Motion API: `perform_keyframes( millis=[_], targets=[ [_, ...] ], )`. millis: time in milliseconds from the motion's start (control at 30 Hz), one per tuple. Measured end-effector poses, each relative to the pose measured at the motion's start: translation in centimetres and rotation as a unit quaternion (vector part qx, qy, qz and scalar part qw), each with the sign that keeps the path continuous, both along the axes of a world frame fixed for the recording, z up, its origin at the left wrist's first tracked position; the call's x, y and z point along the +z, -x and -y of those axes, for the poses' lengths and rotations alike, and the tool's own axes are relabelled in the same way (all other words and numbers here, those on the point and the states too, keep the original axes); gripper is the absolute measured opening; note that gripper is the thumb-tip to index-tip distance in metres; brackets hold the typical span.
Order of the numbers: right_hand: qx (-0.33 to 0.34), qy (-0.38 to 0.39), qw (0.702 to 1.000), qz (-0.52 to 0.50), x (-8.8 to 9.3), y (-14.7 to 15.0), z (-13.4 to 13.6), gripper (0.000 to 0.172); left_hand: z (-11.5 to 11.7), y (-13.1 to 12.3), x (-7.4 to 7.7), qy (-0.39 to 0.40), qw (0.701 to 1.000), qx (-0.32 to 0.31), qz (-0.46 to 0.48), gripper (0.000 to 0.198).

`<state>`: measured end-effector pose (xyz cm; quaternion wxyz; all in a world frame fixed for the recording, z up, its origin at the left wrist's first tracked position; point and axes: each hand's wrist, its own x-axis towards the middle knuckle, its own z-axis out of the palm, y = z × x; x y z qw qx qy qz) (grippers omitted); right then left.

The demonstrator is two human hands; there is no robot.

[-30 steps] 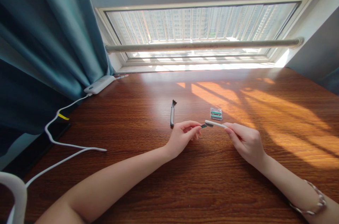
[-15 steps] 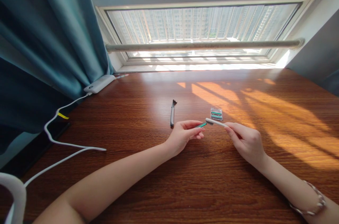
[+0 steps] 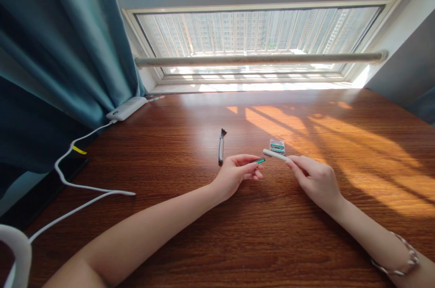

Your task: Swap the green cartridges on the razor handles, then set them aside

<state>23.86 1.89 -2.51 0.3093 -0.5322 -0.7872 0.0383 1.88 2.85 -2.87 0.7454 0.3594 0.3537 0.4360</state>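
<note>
Between the thumb and fingers of my left hand (image 3: 234,172) is a small razor blade cartridge (image 3: 260,161) with a green strip. My right hand (image 3: 314,179) pinches the handle of a white toothbrush-like brush (image 3: 277,155). Its dark bristles face down, just right of the cartridge and slightly apart from it. Beyond the brush lies a clear plastic case (image 3: 277,146) with green-striped cartridges inside. A grey and black razor handle (image 3: 221,146) rests on the table behind my left hand, with no cartridge on its head.
The brown wooden table (image 3: 238,242) reaches to the window, with sunlight on its right. At the back left, a white power strip (image 3: 126,108) sits beside the blue curtain (image 3: 102,43). A white cable (image 3: 61,161) runs along the left side.
The brush head has lifted slightly off the cartridge, leaving a small gap. The cartridge has turned a little, showing more of its green face. The razor handle and case lie still.
</note>
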Motion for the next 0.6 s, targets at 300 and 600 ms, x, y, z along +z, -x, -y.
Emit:
perform_keyframes(
  millis=[300, 600],
  targets=[
    [-0.017, 0.047, 0.997, -0.058, -0.57, -0.25, -0.61, 0.028, -0.02, -0.09, -0.18, -0.008, 1.000, -0.004, -0.021, 0.027],
    [0.030, 0.049, 0.998, 0.027, -0.08, 0.18, -0.16, 0.024, 0.01, 0.02, -0.11, -0.015, 1.000, -0.016, -0.018, 0.026]
  ],
)
